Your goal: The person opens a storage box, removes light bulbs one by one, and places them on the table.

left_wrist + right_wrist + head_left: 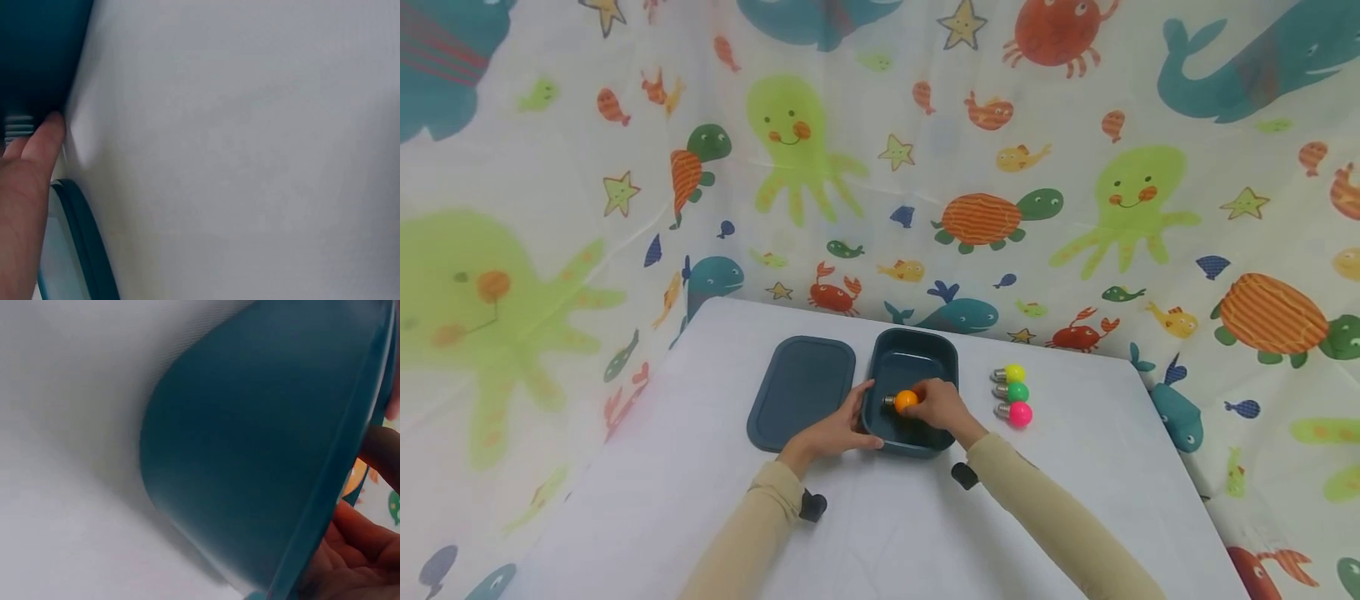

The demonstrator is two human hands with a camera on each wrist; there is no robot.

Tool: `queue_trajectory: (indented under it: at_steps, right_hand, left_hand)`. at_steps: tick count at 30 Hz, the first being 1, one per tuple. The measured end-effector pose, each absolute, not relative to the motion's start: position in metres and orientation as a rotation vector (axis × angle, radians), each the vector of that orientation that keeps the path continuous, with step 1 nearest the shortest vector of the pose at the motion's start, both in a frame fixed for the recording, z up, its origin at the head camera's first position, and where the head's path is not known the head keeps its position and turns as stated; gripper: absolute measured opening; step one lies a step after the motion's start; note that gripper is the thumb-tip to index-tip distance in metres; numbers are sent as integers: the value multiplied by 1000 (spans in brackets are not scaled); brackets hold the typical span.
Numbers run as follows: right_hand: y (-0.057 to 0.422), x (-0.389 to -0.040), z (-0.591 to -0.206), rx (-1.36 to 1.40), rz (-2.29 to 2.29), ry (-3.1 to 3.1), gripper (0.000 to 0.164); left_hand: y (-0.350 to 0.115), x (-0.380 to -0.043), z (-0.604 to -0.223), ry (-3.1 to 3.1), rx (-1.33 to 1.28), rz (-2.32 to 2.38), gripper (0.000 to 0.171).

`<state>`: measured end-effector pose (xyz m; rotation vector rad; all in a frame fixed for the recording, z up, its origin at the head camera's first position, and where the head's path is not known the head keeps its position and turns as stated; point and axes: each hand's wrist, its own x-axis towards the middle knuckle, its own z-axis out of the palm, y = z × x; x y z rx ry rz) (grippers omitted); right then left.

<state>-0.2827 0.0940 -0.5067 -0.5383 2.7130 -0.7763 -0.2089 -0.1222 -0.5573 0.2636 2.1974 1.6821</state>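
A dark blue-green rectangular container (pixel 917 340) stands on the table. My left hand (pixel 831 432) touches its near left corner, fingers along the left side and thumb at the front; the left wrist view shows the straight thumb (pixel 49 140) against the wall. Inside the container, my right hand (pixel 942 406) pinches an orange light bulb (pixel 906 402) by its round end. The bulb lies level, its metal screw base pointing left. In the right wrist view, the container wall (pixel 244 431) hides most of the bulb, leaving a bit of orange between thumb and fingers.
The container's flat lid (pixel 808 387) lies left of it. To the right, three bulbs lie in a column: yellow (pixel 1015 373), green (pixel 1018 392) and pink (pixel 1020 414), bases pointing left. Behind the white table (pixel 1075 492) hangs a sea-animal curtain (pixel 850 108).
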Motion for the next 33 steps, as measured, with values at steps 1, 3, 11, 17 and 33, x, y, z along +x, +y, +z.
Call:
queue_trajectory:
  at_steps: [1,3,11,17,33]
  right_hand:
    - [95,-283,-507,-525,-809,2718,42]
    - [98,-283,-507,-500,-884,2721,45]
    - [112,-279,-508,-342,-1296,2533,50]
    - [122,-277,-513,-309,-1535,2354,51]
    - [158,-277,-513,-247,-1729,2270,57]
  left_hand:
    - [-122,-209,-557,2202,264,1679,106]
    - [-123,-211,-557,2209,264,1673,105]
    - [-119,-213,-559,2201,253,1693,105]
    - [-117,-215,-558,2199,236,1706,105]
    - [-116,-217,-560,2201,234,1707,106]
